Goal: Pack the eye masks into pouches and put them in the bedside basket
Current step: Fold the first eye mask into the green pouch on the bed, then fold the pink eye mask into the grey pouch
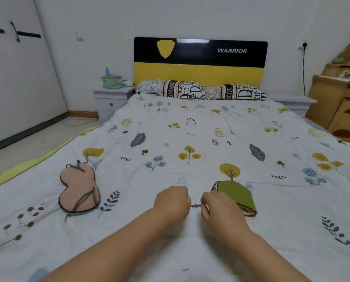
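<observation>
A green eye mask (238,195) lies on the bed quilt (190,139), right of centre, its near-left part hidden by my right hand (221,212). My left hand (173,202) is fisted just left of it. A short grey piece of strap (196,205) runs between the two hands, and both are closed on it. A pink eye mask (78,190) with a brown strap lies flat on the quilt to the left, untouched. The green fabric basket (111,81) stands on the bedside table (113,94) at the far left of the headboard. I see no pouch.
Two patterned pillows (200,91) lie against the black and yellow headboard (199,62). A wooden dresser (341,102) stands at the right. A white wardrobe (17,78) and bare floor (27,143) lie to the left of the bed.
</observation>
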Demonstrator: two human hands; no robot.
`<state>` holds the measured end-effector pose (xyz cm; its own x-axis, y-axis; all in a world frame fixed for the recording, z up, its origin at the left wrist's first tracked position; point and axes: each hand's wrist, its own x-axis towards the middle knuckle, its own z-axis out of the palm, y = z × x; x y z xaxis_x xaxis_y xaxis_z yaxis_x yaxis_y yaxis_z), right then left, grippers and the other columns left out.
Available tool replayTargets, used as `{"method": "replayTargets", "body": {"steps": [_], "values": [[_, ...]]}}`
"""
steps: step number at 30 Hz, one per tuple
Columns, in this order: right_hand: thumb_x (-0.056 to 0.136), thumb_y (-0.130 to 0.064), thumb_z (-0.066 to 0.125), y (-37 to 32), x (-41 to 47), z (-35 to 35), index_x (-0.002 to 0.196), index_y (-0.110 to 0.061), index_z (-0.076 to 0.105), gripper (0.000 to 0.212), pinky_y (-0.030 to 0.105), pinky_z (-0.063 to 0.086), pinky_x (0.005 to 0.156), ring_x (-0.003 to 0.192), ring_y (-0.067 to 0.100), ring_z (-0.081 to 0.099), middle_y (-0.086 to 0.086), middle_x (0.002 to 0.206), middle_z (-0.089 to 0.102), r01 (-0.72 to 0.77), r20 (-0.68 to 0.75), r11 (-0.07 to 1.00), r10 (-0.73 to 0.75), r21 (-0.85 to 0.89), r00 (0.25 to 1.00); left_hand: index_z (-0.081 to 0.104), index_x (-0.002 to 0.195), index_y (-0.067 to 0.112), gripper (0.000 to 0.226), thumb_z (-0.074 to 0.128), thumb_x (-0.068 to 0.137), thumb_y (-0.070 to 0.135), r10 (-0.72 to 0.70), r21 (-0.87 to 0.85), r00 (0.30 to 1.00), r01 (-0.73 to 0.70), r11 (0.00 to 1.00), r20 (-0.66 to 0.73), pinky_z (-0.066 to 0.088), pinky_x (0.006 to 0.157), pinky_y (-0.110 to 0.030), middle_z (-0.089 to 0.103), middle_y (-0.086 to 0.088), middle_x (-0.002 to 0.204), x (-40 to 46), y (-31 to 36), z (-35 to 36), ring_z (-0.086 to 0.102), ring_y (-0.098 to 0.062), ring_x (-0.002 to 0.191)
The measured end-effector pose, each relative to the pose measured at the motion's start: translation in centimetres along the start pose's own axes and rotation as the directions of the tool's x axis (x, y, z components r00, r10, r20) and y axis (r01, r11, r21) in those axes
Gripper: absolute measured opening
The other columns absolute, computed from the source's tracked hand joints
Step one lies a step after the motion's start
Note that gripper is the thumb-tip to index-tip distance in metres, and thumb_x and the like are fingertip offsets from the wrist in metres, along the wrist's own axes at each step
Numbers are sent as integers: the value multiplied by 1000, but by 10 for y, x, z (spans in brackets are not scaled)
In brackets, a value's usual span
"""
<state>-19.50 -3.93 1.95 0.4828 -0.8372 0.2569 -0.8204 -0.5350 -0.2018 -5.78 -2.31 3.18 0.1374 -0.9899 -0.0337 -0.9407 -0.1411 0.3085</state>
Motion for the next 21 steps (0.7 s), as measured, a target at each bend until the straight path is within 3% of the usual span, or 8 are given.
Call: {"method": "replayTargets", "body": {"steps": [2,5,10,15,18,21], "values": [[91,-26,39,-15,0,1,100,-15,57,23,32,36,70,97,24,54,4,102,63,35,52,999,-36,21,998,57,90,8,24,35,90,17,-11,-14,1000,11,1000,24,41,70,-32,65,-14,105,-9,-15,-11,57,-29,92],[88,-25,40,-39,3,5,101,-16,57,24,31,36,69,98,26,55,5,104,64,47,129,998,-53,49,990,52,83,13,17,37,89,17,-33,15,999,32,999,38,40,70,-31,66,-12,104,-20,-39,-25,55,-26,86],[86,-21,40,-87,13,17,100,-11,58,24,34,44,73,95,30,56,10,101,64,63,196,991,-85,116,977,60,105,8,29,39,90,20,-103,125,994,98,987,36,45,82,-32,65,-10,113,-32,-89,-44,58,-28,104],[85,-17,41,-145,35,33,98,-7,60,25,36,48,75,94,33,58,13,102,66,43,227,973,-95,226,969,58,107,9,29,37,90,19,-191,261,978,208,943,-87,43,82,-35,59,-11,118,-35,-147,-60,54,-30,108],[87,-19,42,-178,49,47,101,-6,60,25,31,42,71,99,31,58,12,109,65,-2,248,943,-86,334,965,53,117,12,31,38,90,19,-295,310,940,336,889,-172,39,88,-38,48,-11,129,-35,-181,-66,46,-30,116],[91,-23,41,-202,61,60,108,-4,55,29,34,46,79,103,31,56,13,114,62,-84,289,908,-42,410,956,42,127,18,36,37,92,22,-465,282,870,494,823,-167,34,101,-43,35,-14,139,-40,-210,-63,35,-33,126]]}}
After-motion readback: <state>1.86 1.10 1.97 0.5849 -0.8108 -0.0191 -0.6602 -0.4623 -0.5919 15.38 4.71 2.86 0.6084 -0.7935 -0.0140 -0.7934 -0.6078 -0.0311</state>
